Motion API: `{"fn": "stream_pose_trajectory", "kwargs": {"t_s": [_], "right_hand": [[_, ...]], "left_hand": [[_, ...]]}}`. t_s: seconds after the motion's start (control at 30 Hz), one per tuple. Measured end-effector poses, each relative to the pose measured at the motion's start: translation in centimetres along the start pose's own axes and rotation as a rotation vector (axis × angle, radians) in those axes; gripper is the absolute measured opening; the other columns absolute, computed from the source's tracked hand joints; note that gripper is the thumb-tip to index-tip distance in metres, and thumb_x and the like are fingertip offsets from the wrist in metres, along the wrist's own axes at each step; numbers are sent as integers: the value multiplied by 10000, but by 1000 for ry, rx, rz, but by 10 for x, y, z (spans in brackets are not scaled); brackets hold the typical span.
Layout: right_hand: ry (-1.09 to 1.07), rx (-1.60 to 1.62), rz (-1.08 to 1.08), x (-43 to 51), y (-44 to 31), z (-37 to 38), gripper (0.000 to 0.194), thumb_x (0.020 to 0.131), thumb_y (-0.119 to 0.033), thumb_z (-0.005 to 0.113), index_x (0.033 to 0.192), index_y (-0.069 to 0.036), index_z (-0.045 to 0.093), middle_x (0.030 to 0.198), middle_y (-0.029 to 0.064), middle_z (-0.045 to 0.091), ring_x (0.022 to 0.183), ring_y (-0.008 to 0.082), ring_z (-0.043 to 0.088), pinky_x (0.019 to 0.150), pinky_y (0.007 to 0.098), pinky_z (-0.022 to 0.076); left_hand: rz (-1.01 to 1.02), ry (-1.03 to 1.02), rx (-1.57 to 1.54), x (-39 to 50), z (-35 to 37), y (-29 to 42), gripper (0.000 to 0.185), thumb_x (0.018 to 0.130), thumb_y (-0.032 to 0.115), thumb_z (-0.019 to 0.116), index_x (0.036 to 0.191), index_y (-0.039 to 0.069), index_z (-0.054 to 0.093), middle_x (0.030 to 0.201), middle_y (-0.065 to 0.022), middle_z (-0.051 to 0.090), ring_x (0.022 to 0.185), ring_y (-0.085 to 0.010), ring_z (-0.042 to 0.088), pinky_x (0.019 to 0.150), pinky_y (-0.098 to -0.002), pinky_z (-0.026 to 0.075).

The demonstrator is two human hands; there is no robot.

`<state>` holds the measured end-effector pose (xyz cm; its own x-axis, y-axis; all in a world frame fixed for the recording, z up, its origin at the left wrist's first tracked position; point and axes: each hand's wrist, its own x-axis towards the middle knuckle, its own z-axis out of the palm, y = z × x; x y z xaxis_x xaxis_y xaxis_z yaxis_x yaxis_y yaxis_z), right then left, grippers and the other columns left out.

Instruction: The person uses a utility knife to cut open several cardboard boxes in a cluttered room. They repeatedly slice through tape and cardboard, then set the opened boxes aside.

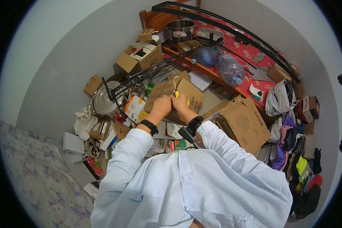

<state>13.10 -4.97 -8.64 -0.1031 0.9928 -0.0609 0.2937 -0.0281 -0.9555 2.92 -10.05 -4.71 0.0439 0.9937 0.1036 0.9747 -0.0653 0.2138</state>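
A closed-looking cardboard box (161, 90) with printed writing lies before me. My right hand (180, 103) is closed on a tool with a yellow handle (176, 93) and a thin metal tip that points away from me; whether it is a knife or a screwdriver cannot be told. Beside it, my left hand (161, 106) is curled at the near part of the box, close against the right hand. Its fingertips are hidden, so what it grips cannot be told. Both wrists wear black bands.
Flattened cardboard boxes (246, 122) lean at the right. Beyond are a wooden bed rail (203, 69), large plastic bottles (230, 68) and a steel pot (181, 30). A black metal frame (148, 71) crosses the left side near a round metal lid (107, 98). Clothes (283, 145) are piled far right.
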Motion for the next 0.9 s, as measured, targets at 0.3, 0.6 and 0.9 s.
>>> {"fn": "stream_pose_trajectory", "kwargs": {"t_s": [0.3, 0.6, 0.9], "right_hand": [[-256, -523, -411, -2, -68, -89, 214, 880, -215, 564, 1005, -46, 607, 1022, 178, 624, 857, 383, 605, 707, 453, 482], [-30, -797, -755, 7, -84, -102, 109, 759, -125, 628, 788, -21, 640, 797, 144, 573, 759, 330, 606, 655, 415, 506], [59, -845, -729, 15, -82, -95, 138, 778, -150, 643, 816, -18, 627, 853, 149, 579, 784, 343, 601, 677, 428, 490]], "left_hand": [[81, 59, 152, 13, -29, -26, 253, 833, 212, 508, 806, -12, 623, 829, -177, 622, 714, -340, 649, 632, -417, 538], [124, 51, 178, 21, -39, -9, 251, 833, 228, 527, 782, 4, 629, 819, -152, 614, 696, -312, 635, 620, -416, 533], [205, 89, 139, 26, -50, 7, 229, 824, 215, 559, 780, 2, 628, 814, -157, 604, 692, -326, 635, 613, -399, 539]]}}
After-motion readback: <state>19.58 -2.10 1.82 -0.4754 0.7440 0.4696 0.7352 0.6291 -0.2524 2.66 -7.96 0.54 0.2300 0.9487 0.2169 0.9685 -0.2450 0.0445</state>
